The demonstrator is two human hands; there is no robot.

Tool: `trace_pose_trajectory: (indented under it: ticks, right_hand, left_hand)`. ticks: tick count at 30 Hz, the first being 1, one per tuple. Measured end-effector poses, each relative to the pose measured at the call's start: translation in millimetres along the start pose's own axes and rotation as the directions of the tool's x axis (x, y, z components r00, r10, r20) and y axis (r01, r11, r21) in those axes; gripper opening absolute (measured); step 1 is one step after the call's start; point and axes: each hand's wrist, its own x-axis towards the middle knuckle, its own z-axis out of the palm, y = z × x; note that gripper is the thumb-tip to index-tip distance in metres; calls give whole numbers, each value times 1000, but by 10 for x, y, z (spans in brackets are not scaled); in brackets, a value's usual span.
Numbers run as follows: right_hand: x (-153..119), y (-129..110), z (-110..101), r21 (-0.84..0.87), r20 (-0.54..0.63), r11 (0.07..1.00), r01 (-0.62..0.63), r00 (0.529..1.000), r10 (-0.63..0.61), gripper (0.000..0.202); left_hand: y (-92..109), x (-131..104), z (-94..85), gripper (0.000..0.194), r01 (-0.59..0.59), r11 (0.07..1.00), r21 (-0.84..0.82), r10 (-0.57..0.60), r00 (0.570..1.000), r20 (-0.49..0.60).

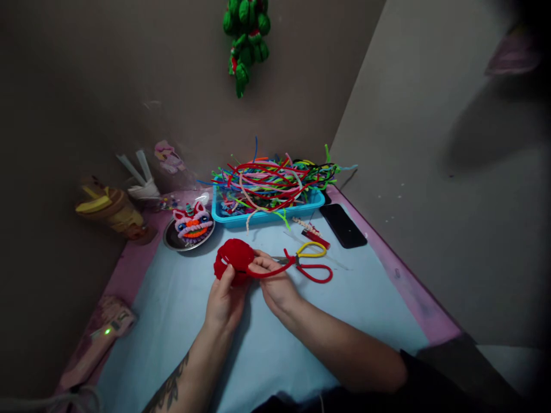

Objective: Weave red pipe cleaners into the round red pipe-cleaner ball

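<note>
A rounded red piece of fuzzy chenille stems [235,256] is held over the blue table cover. My left hand [226,298] grips it from the left and below, thumb on its front. At its right edge my right hand [273,284] has closed fingers on a red chenille stem [269,274] that extends right from the piece. Whether the stem is joined to the piece is hidden by my fingers. Just right of my right hand lie scissors [316,249] with one yellow and one red handle; the stem's far end overlaps their pivot.
Behind my hands stands a blue basket [267,218] heaped with colourful chenille stems. A metal bowl [172,241] holds a lion-head figure [193,225]. A black phone [343,225] lies at right, near a red lighter-like object [316,238]. A drink-like cup [116,212] stands left.
</note>
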Motion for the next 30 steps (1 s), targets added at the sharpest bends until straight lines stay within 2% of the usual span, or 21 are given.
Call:
trace_pose_trajectory:
  ticks: [5,9,12,15,18,21,26,30]
  right_hand:
    - [18,-27,-8,-6,43,1000,6,999,-6,21]
    - [15,-36,-36,-75,46,997,12,999,-8,19]
    - [-18,-45,-58,-204,38,976,82,996,-76,18]
    - [-75,-96,-49,-239,112,959,153,985,-130,33]
    - [-105,-180,-23,-233,172,954,188,974,-150,21]
    - [-63,-231,-25,-232,114,957,175,982,-152,14]
    - [95,-189,-85,-77,-84,997,32,996,-38,27]
    - [138,-150,-100,-30,-133,998,-60,990,56,32]
  left_hand:
    - [-23,-11,9,38,9,999,-37,-9,1000,6]
    - [-11,-4,3,35,-12,1000,-15,13,1000,5]
    - [11,15,-5,35,-50,999,13,50,999,-15]
    - [23,27,-10,39,-94,994,51,94,995,-12]
    - [24,24,-10,39,-107,991,82,107,994,-1]
    - [25,13,-6,39,-94,995,21,94,996,-6]
    - [29,-6,4,39,1,992,-126,1,1000,18]
    - [35,-2,-2,39,50,985,-164,-46,999,26]
